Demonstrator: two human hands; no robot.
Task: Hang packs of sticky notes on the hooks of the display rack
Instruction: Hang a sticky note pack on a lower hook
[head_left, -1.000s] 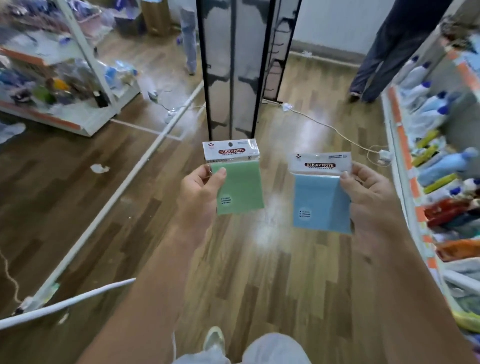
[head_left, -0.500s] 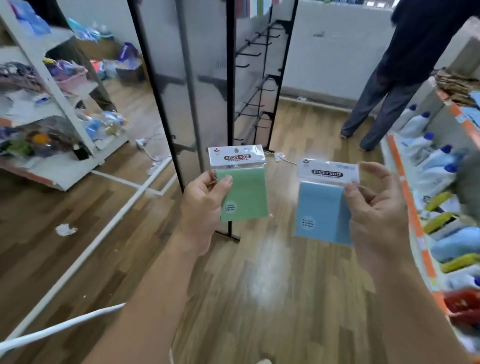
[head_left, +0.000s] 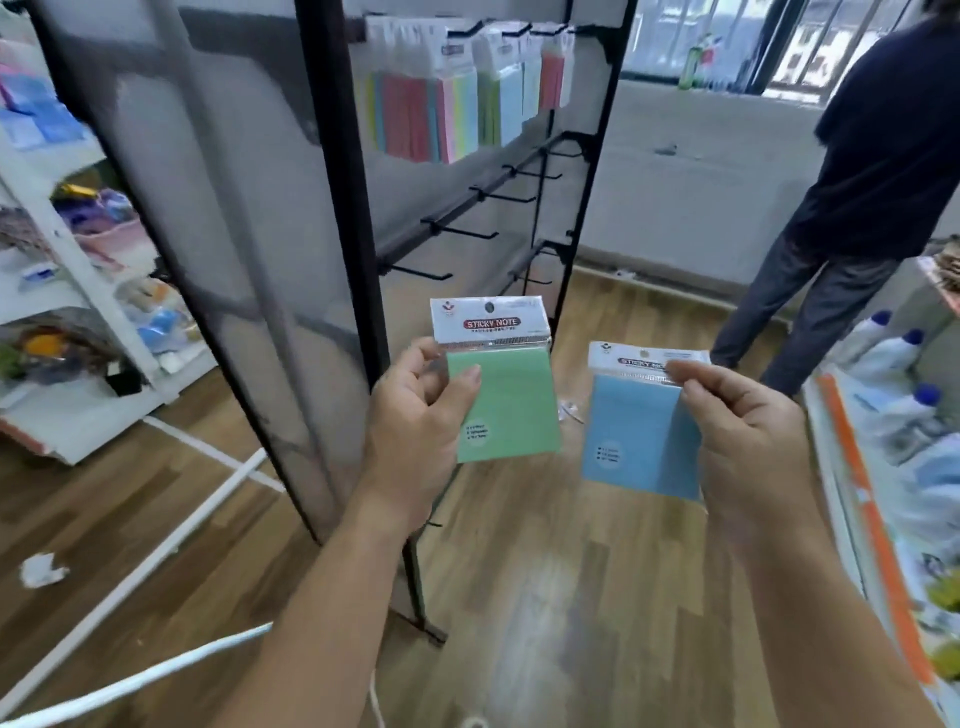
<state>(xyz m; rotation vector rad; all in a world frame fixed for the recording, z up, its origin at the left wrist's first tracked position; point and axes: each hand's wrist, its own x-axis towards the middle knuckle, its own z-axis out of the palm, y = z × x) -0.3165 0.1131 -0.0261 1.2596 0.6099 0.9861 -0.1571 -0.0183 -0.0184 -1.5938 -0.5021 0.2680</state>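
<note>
green pack (head_left: 506, 405) | blue pack (head_left: 636, 436) | black rack (head_left: 340, 218) | brown wood-grain floor (head_left: 571, 597) | pastel hung packs (head_left: 441, 104)

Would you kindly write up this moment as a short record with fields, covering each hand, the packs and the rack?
left hand: holds the green pack by its left edge, thumb on the front
right hand: pinches the blue pack near its top right corner
display rack: black frame, just ahead of the hands
hung packs: mixed colours, on the top row
lower hooks: bare
task state: neither held pack is on a hook yet
bystander: stands at the right, facing away
</note>
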